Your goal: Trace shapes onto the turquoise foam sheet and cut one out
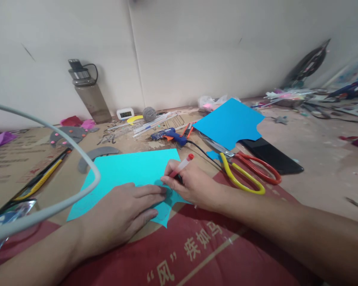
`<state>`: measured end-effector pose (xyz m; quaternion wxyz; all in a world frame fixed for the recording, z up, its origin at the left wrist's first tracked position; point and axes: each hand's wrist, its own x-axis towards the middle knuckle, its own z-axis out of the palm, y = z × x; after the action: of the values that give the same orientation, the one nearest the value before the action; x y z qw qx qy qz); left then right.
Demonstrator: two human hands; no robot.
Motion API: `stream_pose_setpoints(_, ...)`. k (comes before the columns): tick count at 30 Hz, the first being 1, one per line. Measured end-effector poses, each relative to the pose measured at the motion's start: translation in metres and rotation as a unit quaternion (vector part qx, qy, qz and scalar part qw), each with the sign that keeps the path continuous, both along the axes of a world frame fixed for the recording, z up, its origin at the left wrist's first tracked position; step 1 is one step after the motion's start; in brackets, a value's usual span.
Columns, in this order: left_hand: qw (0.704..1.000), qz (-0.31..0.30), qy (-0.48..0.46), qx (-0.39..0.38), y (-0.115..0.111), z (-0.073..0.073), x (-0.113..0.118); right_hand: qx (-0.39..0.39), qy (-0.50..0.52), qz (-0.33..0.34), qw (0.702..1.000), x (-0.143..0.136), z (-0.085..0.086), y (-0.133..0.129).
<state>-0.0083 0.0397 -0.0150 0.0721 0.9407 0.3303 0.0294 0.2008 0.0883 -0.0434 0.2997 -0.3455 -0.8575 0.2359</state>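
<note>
A sheet of turquoise paper lies on the cardboard, its lower right edge cut in curves and points. My left hand rests flat on it, fingers stretched toward the right. In my right hand is a pen with a red cap end, tilted, its tip hidden behind the fingers near the paper's right side. To the right lie scissors with one yellow and one red handle. Blue paper with a scalloped edge covers part of the blades and part of a black phone.
A blue glue gun with a black cord lies behind the paper. Farther back stand a water bottle and a small white clock. At the left are a yellow cutter and a grey cable arching across the foreground.
</note>
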Motion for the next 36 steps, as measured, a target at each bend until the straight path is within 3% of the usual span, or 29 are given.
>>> stream_pose_setpoints(9,1.0,0.001,-0.011,-0.006,-0.001,0.001,-0.001,-0.009,0.16,-0.023,0.987,0.006,0.01,-0.001)
stream_pose_setpoints(13,1.0,0.003,-0.005,-0.004,-0.001,0.001,-0.002,-0.006,0.103,-0.044,0.994,0.002,0.01,0.0)
stream_pose_setpoints(18,1.0,-0.003,-0.01,-0.009,-0.001,0.001,-0.002,0.008,0.041,-0.013,0.999,-0.002,-0.006,0.004)
stream_pose_setpoints(23,0.999,-0.013,-0.029,-0.023,0.002,0.001,-0.005,0.002,0.049,-0.026,0.998,-0.004,-0.019,0.005)
stream_pose_setpoints(29,0.991,0.007,-0.128,0.025,-0.001,0.001,-0.011,0.01,0.055,-0.028,0.998,-0.005,-0.017,0.003)
stream_pose_setpoints(36,0.997,-0.017,-0.022,0.066,-0.007,0.0,-0.01,0.009,0.055,-0.022,0.998,-0.006,-0.018,0.003)
